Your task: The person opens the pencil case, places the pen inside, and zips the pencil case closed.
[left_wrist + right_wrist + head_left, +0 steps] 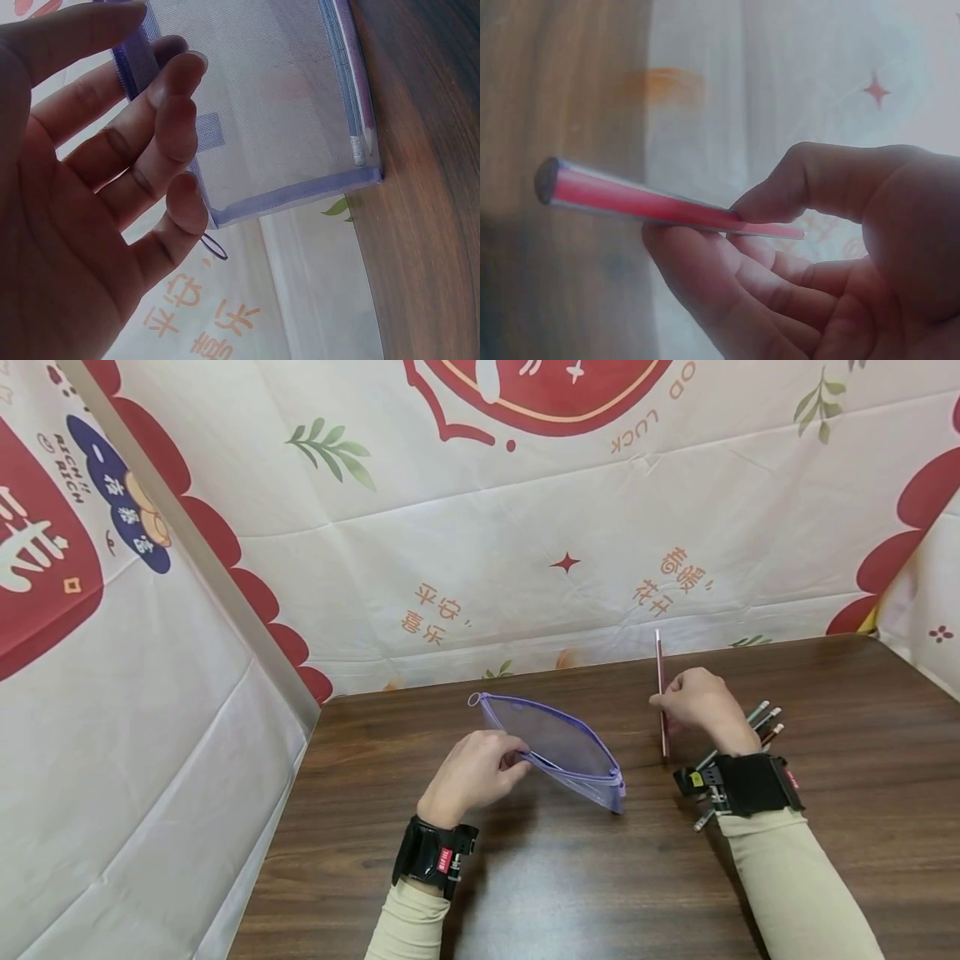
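Note:
My left hand [467, 777] pinches the rim of a purple mesh zipper pouch [558, 739] between thumb and fingers. The pouch's zipper gapes open, with the pull ring at its far left corner. Through the mesh, in the left wrist view, a few pencils [346, 82] lie along the pouch's side. To the right of the pouch, my right hand [701, 703] holds a red pencil [660, 668] nearly upright in the head view, pinched by thumb and fingertips. In the right wrist view the pencil [622, 199] shows red and silvery stripes and a dark blunt end.
Several loose pencils [767, 720] lie on the brown wooden table [600, 893], partly hidden under my right wrist. A printed white cloth [487, 560] hangs behind the table's far edge, and another cloth panel [150, 718] stands along the left.

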Tool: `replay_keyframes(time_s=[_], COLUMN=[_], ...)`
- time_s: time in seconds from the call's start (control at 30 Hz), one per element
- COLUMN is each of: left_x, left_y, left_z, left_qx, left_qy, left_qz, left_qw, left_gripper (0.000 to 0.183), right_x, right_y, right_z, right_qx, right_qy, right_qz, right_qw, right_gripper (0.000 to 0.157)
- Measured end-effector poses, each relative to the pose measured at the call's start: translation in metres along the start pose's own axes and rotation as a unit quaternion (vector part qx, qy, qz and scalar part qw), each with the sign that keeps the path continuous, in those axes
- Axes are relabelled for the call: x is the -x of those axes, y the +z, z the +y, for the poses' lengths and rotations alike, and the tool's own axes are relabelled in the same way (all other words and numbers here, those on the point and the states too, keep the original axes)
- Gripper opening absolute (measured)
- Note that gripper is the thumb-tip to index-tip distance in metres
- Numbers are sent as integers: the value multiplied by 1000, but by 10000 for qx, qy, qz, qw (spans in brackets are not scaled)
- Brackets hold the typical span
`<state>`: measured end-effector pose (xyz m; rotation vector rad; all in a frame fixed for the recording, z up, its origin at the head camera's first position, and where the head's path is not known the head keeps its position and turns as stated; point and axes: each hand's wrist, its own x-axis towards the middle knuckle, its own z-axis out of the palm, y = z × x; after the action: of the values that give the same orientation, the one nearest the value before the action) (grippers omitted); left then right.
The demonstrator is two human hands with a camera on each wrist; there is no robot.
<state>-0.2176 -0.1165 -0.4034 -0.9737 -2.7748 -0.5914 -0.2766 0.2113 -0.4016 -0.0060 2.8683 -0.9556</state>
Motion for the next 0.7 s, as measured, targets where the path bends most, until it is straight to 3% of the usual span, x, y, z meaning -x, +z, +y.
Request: replay_keyframes(time_s=[0.13,0.47,0.7], left_x=[0,-1,-1], left_y=[0,1,1], left_z=[0,0,0], left_qx=[-2,20,-29], left_qy=[2,-25,-1], left_qz=[8,45,66], left_qw=[10000,10000,10000], left_gripper=[15,15,15], right_x=[5,22,33], right_y=[-5,-14,-18], right_z=[-10,-34,-47], right_qx=[-94,1,-164], right_qy=[-90,-473,-736], right_qz=[166,1200,1500], right_qw=[9998,9916,9858], right_gripper=[30,25,20])
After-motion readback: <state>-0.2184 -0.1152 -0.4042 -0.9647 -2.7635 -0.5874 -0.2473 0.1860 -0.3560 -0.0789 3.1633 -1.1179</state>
